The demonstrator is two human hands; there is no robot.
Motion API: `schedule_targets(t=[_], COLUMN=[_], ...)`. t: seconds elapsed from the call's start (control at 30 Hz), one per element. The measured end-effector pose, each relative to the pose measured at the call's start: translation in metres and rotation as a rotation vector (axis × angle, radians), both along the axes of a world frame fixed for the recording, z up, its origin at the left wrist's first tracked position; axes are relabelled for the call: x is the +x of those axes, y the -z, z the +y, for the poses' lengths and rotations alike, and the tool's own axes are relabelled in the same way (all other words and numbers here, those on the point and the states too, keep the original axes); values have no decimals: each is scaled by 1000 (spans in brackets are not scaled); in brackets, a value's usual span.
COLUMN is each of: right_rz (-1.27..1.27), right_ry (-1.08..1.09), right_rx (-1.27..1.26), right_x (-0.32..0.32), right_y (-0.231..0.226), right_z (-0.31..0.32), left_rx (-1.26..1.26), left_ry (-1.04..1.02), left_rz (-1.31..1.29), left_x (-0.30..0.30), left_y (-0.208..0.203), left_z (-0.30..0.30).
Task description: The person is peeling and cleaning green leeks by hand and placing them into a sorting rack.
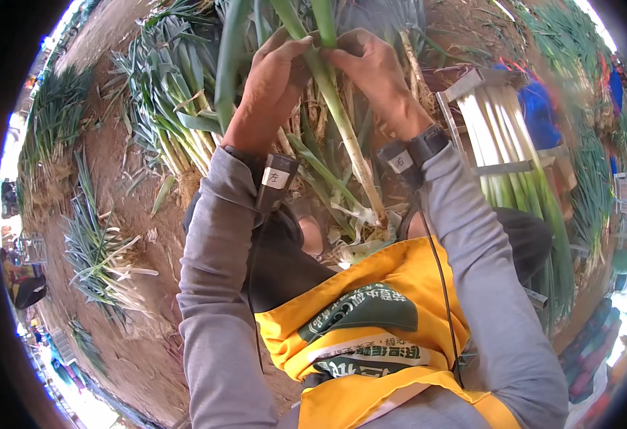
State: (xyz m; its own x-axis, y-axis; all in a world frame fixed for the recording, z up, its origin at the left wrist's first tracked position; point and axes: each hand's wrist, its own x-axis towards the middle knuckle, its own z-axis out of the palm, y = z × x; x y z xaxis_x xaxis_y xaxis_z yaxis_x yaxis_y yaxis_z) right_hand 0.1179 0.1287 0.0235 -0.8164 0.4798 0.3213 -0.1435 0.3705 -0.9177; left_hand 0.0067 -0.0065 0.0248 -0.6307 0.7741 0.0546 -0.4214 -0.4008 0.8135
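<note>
So we figured this was partway along: one batch of clean white leeks (491, 129) sat in one metal rack (503, 169) at two o'clock, packed too tight to count, and looked pretty much done. The one leek (340, 118) being worked ran from twelve o'clock in toward the middle, root end nearest the lap; the left hand (274, 82) and right hand (374, 71) both had thumb and fingers pinched on its leafy end. Left to do, we'd guess: that one plus four rough lots, a big heap (167, 93) at ten, a dark pile (52, 136) further out, a smaller bundle (99, 250) at nine and a tuft (84, 345) at eight. The greens (591, 186) near three were too blurry to count, honestly.
</note>
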Motion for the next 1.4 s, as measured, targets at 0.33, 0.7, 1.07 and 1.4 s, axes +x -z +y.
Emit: schedule_targets(t=[0.33,0.7,1.07,1.4], right_rz=[-69,-1045,3,285], right_ry=[-208,-233,-17,-286], right_rx=[-392,325,348,479], right_x=[65,198,32,43], right_y=[10,234,33,1], right_z=[-20,-26,-38,-58], left_rx=[-106,-26,117,133], left_ry=[-275,-281,-210,-229], left_rz=[233,156,-3,232], left_x=[-23,-35,-25,-19], left_y=[-6,-24,-7,-20], left_z=[-34,-50,-21,-35])
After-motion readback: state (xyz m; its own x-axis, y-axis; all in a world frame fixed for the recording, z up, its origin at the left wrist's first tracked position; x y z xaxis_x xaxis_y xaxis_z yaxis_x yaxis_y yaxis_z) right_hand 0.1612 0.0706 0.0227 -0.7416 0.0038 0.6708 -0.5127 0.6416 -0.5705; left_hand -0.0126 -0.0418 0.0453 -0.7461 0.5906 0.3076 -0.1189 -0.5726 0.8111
